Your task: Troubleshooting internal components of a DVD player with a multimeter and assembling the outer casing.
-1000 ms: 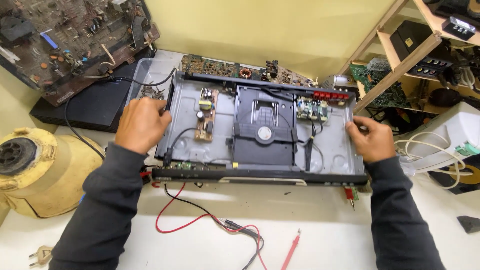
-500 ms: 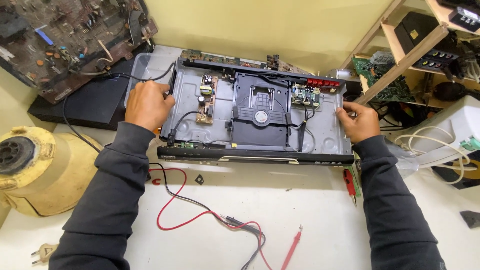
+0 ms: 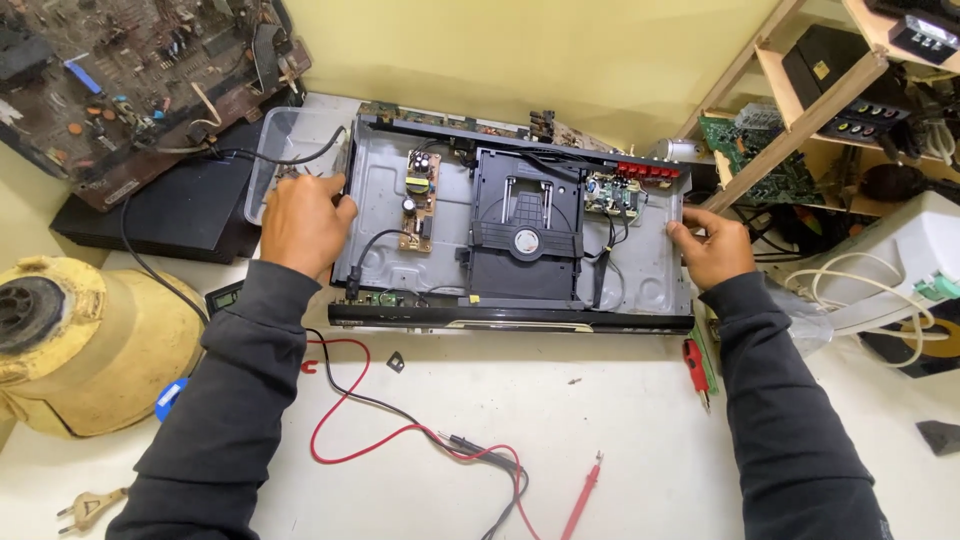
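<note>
Head view: I log one opened disc player chassis (image 3: 520, 230), flat on the desk (image 3: 640, 440), cover off. My left hand (image 3: 300, 225) clasps its left edge; my right hand (image 3: 712, 246) clasps its right edge. Near front: red and black probe leads (image 3: 400, 435), red screwdriver (image 3: 696, 368). At left: yellow housing (image 3: 90, 345), clear plastic tub (image 3: 290, 135).

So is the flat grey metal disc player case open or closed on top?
Open: the grey metal disc player case has no top cover, exposing the black disc drive and small circuit boards.
</note>
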